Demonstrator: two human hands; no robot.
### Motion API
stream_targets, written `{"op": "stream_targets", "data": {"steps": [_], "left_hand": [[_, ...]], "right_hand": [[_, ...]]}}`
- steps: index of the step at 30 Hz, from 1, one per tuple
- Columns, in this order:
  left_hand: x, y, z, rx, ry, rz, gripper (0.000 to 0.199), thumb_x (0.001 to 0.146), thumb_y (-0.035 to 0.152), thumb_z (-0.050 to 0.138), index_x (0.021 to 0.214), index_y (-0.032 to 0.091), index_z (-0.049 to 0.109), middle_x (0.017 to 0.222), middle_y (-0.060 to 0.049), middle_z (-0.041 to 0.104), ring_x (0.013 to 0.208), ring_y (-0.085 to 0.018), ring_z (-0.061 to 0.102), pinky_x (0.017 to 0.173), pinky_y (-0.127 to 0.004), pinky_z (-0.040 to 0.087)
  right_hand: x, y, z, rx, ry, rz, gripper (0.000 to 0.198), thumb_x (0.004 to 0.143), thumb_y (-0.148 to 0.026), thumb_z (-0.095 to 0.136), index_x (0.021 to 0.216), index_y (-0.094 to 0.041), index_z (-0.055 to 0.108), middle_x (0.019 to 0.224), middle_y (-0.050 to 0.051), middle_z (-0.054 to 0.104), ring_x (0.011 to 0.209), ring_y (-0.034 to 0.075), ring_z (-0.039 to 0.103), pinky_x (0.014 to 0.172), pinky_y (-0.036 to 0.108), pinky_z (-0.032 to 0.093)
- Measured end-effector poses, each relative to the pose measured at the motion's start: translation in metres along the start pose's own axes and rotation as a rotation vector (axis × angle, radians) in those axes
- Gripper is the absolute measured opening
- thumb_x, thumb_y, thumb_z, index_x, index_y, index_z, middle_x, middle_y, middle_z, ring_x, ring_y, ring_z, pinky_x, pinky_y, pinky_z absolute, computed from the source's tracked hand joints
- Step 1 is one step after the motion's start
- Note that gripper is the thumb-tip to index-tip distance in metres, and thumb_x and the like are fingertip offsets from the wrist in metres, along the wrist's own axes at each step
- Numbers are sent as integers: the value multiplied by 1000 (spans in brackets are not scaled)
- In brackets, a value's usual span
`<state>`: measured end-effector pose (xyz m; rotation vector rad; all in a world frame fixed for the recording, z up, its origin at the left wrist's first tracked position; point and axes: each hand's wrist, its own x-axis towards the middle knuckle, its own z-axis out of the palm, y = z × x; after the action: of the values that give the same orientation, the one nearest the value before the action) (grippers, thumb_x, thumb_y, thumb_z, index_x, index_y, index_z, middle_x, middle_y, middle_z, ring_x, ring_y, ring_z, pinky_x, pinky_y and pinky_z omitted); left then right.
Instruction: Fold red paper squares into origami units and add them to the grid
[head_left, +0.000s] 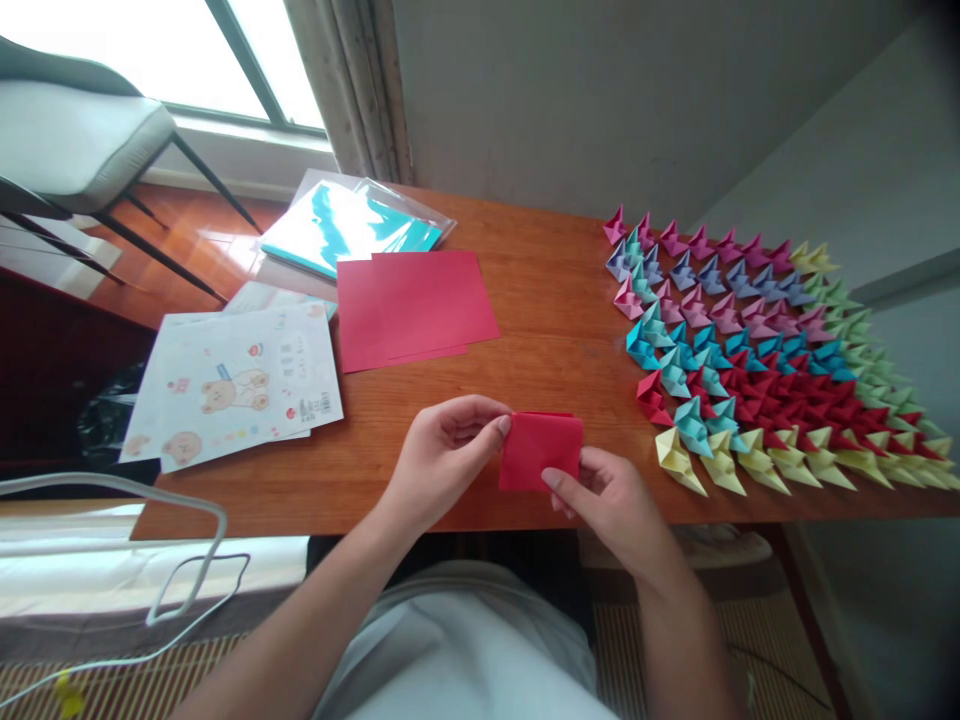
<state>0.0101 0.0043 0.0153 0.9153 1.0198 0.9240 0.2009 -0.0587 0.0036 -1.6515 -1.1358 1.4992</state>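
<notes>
A small red square of folded paper is held up above the front of the table, between both hands. My left hand pinches its upper left corner with thumb and forefinger. At the lower right edge, my right hand grips it, thumb in front and fingers behind. Layers show along the square's top edge. Farther back on the table lie overlapping flat red sheets. To the right of my right hand stand many folded paper figures in rows of pink, purple, blue, red, yellow and green.
Bear-printed paper packs lie at the table's left end, and a plastic-wrapped turquoise paper pack sits behind them. A grey chair stands by the window. White tubing curves at the lower left. The wooden table reaches the wall.
</notes>
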Motion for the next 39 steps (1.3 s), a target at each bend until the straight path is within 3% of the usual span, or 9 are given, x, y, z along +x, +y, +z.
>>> {"op": "stream_targets", "data": {"steps": [8, 13, 18, 21, 23, 26, 28, 31, 39], "left_hand": [[-1, -6, 0, 2, 14, 34, 22, 81, 35, 77, 83, 14, 74, 75, -3, 73, 68, -13, 65, 64, -20, 53], [-6, -12, 10, -23, 26, 43, 26, 78, 38, 81, 87, 15, 74, 83, -5, 76, 74, -17, 69, 69, -24, 56], [-7, -17, 16, -71, 71, 22, 22, 78, 35, 81, 83, 15, 76, 80, -4, 76, 69, -15, 67, 64, -21, 54], [-6, -17, 11, -60, 5, 20, 18, 78, 33, 81, 81, 15, 78, 78, -4, 76, 68, -14, 66, 63, -20, 53], [-6, -16, 7, -13, -53, 40, 16, 79, 31, 80, 82, 15, 79, 77, -4, 77, 67, -14, 66, 62, -20, 53], [-5, -14, 2, 134, -120, 103, 17, 83, 32, 76, 85, 15, 79, 78, -4, 77, 66, -14, 65, 62, -20, 52], [-6, -13, 1, 284, -162, 160, 18, 86, 33, 72, 86, 15, 79, 76, -4, 76, 65, -14, 64, 62, -21, 51], [-7, -12, 1, 465, -215, 234, 21, 91, 33, 67, 86, 16, 79, 74, -3, 75, 65, -14, 64, 62, -21, 49], [-7, -11, 1, 525, -240, 334, 16, 93, 24, 65, 88, 16, 76, 72, 0, 73, 62, -11, 62, 61, -19, 46]], "right_hand": [[-2, 2, 1, -71, 73, -35, 35, 85, -51, 71, 82, -16, 70, 64, 3, 68, 59, 15, 62, 55, 25, 48], [-3, 3, 16, 57, 185, -51, 39, 78, -50, 78, 96, -16, 73, 68, 4, 72, 59, 19, 66, 57, 28, 54], [-5, 5, 14, 132, 9, -24, 46, 73, -50, 83, 102, -16, 75, 78, 6, 75, 63, 20, 68, 60, 31, 57], [-6, 1, -5, 64, -152, -75, 51, 75, -53, 81, 111, -17, 73, 92, 8, 76, 75, 23, 70, 66, 31, 56], [-5, -5, -16, 37, -32, -184, 46, 88, -59, 65, 114, -21, 72, 105, 9, 75, 89, 24, 70, 75, 32, 56], [0, -18, -21, -123, 89, -362, 31, 95, -49, 59, 105, -24, 75, 119, 8, 70, 116, 26, 62, 102, 37, 48], [4, -28, -16, -148, 144, -413, 20, 94, -41, 63, 99, -25, 75, 109, 6, 71, 108, 24, 64, 96, 35, 50], [7, -41, -8, -104, 91, -418, 19, 96, -34, 59, 91, -23, 74, 95, 5, 70, 92, 21, 65, 85, 32, 52], [11, -40, -6, -44, -21, -431, 8, 94, -26, 65, 93, -23, 73, 93, 3, 67, 88, 18, 63, 78, 29, 50]]}}
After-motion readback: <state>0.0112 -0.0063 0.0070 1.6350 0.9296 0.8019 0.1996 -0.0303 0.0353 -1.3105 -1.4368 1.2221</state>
